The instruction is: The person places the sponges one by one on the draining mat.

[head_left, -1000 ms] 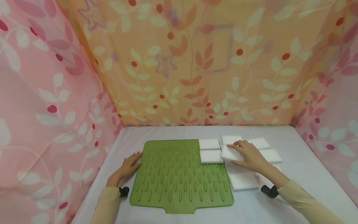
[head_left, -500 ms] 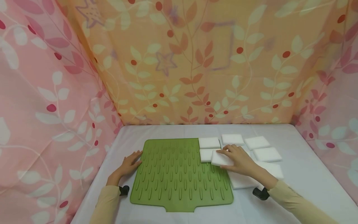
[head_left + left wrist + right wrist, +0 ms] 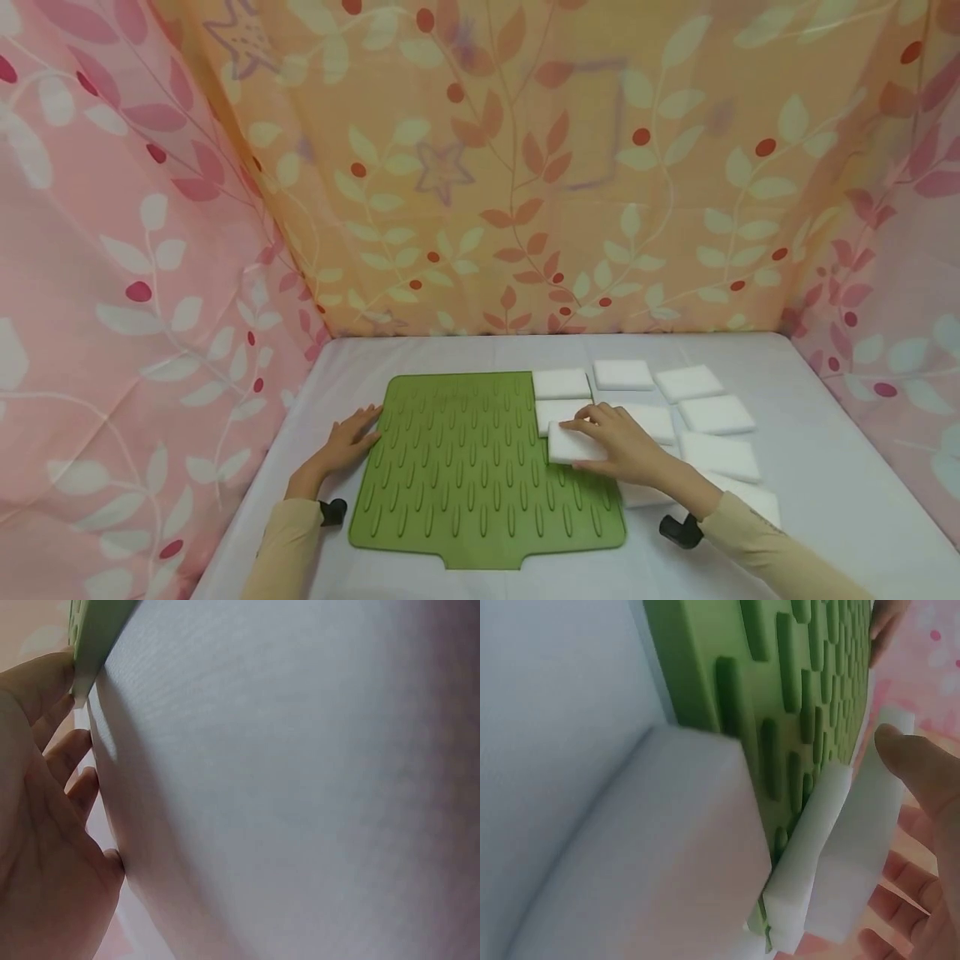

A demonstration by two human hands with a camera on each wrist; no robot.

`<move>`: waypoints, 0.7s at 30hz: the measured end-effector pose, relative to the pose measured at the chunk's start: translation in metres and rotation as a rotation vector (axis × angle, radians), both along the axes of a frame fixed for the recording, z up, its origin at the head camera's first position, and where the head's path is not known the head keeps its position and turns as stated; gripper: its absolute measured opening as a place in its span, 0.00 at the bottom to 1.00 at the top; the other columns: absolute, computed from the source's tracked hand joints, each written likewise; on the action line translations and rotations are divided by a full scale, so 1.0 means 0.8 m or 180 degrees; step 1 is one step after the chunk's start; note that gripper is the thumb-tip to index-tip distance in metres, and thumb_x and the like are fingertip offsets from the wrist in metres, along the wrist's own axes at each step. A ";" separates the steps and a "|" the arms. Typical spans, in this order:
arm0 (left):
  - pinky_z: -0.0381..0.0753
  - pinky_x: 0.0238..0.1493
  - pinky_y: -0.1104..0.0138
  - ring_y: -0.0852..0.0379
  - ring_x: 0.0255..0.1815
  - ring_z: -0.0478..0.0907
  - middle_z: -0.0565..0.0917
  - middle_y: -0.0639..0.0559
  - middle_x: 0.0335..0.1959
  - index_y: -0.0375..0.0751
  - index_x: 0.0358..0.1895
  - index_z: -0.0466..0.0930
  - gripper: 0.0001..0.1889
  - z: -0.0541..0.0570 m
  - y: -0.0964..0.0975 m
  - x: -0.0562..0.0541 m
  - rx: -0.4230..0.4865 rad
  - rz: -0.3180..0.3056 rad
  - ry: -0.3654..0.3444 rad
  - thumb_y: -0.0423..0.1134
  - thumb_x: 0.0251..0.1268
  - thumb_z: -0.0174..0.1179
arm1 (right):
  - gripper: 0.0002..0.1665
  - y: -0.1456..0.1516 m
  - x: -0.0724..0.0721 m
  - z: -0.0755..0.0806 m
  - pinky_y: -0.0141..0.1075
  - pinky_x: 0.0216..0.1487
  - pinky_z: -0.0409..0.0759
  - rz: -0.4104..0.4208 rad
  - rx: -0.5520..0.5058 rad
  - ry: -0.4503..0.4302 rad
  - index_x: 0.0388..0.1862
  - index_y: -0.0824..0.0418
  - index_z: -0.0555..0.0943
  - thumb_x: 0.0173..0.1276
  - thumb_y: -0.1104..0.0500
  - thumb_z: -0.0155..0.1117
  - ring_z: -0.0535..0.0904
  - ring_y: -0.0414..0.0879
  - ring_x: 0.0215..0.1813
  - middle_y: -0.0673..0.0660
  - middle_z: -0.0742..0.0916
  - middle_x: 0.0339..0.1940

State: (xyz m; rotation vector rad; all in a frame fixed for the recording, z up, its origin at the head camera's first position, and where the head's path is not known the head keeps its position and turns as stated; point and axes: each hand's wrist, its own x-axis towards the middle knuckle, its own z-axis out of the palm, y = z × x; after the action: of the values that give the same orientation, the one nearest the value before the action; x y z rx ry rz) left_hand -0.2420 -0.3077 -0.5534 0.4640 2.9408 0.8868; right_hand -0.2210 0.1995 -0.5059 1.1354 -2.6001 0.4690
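My right hand (image 3: 621, 448) pinches a white sponge (image 3: 567, 443) over the right part of a green ribbed mat (image 3: 457, 467). In the right wrist view, the thumb lies on the near face of that held sponge (image 3: 866, 832), with the other fingers behind it. Two more white sponges (image 3: 561, 383) lie at the mat's far right corner, one in front of the other; the held one partly covers the nearer. At the mat's left edge rests my left hand (image 3: 347, 439), fingers loosely extended. The left wrist view has its thumb (image 3: 45, 682) touching the green rim.
Several white sponges (image 3: 718, 414) are spread on the white-covered table (image 3: 825, 517) right of the mat, some partly behind the right arm. A flowered cloth (image 3: 495, 208) hangs at the back and along both sides. Each wrist wears a black device (image 3: 681, 531).
My right hand has carried the sponge leftward and toward me, from beside the mat to over it. Sponges at the right are uncovered by the arm. The left hand stays in place.
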 end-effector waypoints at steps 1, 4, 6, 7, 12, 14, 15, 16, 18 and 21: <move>0.37 0.60 0.31 0.33 0.71 0.49 0.58 0.35 0.70 0.38 0.70 0.58 0.29 0.000 0.000 0.000 0.0000 -0.0002 -0.0001 0.43 0.69 0.51 | 0.33 -0.002 0.001 -0.002 0.42 0.45 0.67 0.0016 -0.0005 -0.0015 0.57 0.48 0.77 0.51 0.42 0.71 0.73 0.44 0.48 0.48 0.78 0.47; 0.36 0.60 0.31 0.32 0.71 0.49 0.58 0.34 0.70 0.37 0.70 0.58 0.29 0.002 0.000 0.001 0.0040 -0.0015 -0.0015 0.41 0.69 0.51 | 0.33 -0.005 0.003 -0.007 0.42 0.45 0.67 0.0058 0.0005 -0.0034 0.56 0.48 0.77 0.51 0.41 0.71 0.72 0.44 0.48 0.47 0.78 0.46; 0.35 0.60 0.31 0.32 0.71 0.48 0.58 0.34 0.70 0.37 0.70 0.58 0.29 0.002 0.000 0.001 0.0057 -0.0021 -0.0026 0.42 0.69 0.51 | 0.33 -0.006 0.004 -0.011 0.42 0.45 0.67 0.0096 0.0006 -0.0043 0.56 0.48 0.78 0.51 0.41 0.71 0.72 0.43 0.48 0.47 0.78 0.46; 0.35 0.60 0.31 0.32 0.71 0.48 0.58 0.34 0.70 0.37 0.70 0.58 0.28 0.002 0.001 0.001 0.0066 -0.0023 -0.0029 0.42 0.69 0.51 | 0.33 -0.006 0.004 -0.013 0.42 0.45 0.67 0.0111 0.0016 -0.0039 0.56 0.48 0.78 0.51 0.40 0.70 0.71 0.43 0.49 0.47 0.78 0.46; 0.35 0.60 0.31 0.32 0.71 0.49 0.57 0.34 0.70 0.38 0.70 0.58 0.28 0.001 0.003 0.003 0.0054 -0.0012 -0.0008 0.42 0.69 0.51 | 0.33 -0.007 0.004 -0.020 0.41 0.45 0.67 0.0187 0.0051 -0.0006 0.56 0.49 0.77 0.51 0.40 0.71 0.70 0.42 0.49 0.47 0.77 0.47; 0.36 0.59 0.30 0.31 0.70 0.49 0.58 0.34 0.69 0.37 0.70 0.58 0.28 0.001 0.003 0.004 0.0050 -0.0015 0.0019 0.41 0.69 0.51 | 0.34 -0.008 0.004 -0.021 0.41 0.44 0.67 0.0201 0.0053 0.0026 0.56 0.49 0.77 0.50 0.40 0.71 0.70 0.42 0.48 0.47 0.78 0.46; 0.36 0.59 0.30 0.31 0.70 0.49 0.58 0.33 0.69 0.36 0.69 0.58 0.28 0.001 0.003 0.004 0.0054 -0.0016 0.0029 0.41 0.69 0.51 | 0.34 -0.009 0.003 -0.022 0.41 0.44 0.67 0.0206 0.0048 0.0038 0.56 0.49 0.77 0.49 0.41 0.72 0.70 0.42 0.48 0.47 0.78 0.46; 0.36 0.59 0.30 0.31 0.70 0.49 0.58 0.33 0.69 0.36 0.69 0.58 0.28 0.002 0.003 0.004 0.0058 -0.0012 0.0034 0.41 0.69 0.51 | 0.34 -0.009 0.003 -0.023 0.41 0.43 0.67 0.0214 0.0037 0.0044 0.56 0.49 0.77 0.49 0.41 0.72 0.70 0.42 0.48 0.48 0.78 0.46; 0.36 0.59 0.30 0.31 0.70 0.49 0.58 0.33 0.69 0.35 0.69 0.58 0.28 0.002 0.003 0.005 0.0056 -0.0014 0.0057 0.41 0.69 0.51 | 0.34 -0.010 0.003 -0.024 0.41 0.43 0.67 0.0215 0.0037 0.0066 0.55 0.49 0.77 0.49 0.40 0.72 0.70 0.42 0.47 0.48 0.78 0.46; 0.37 0.59 0.30 0.30 0.69 0.50 0.58 0.32 0.69 0.34 0.69 0.58 0.28 0.003 0.003 0.004 0.0039 -0.0037 0.0081 0.41 0.69 0.51 | 0.34 -0.011 0.001 -0.029 0.42 0.43 0.66 0.0195 0.0027 0.0069 0.55 0.49 0.77 0.49 0.40 0.72 0.70 0.42 0.47 0.48 0.78 0.46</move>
State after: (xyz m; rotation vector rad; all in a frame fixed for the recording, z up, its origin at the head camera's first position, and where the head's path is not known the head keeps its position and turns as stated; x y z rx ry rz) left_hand -0.2384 -0.3055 -0.5507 0.4962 2.9539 0.9050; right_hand -0.2198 0.1905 -0.5289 1.2189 -2.5575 0.4565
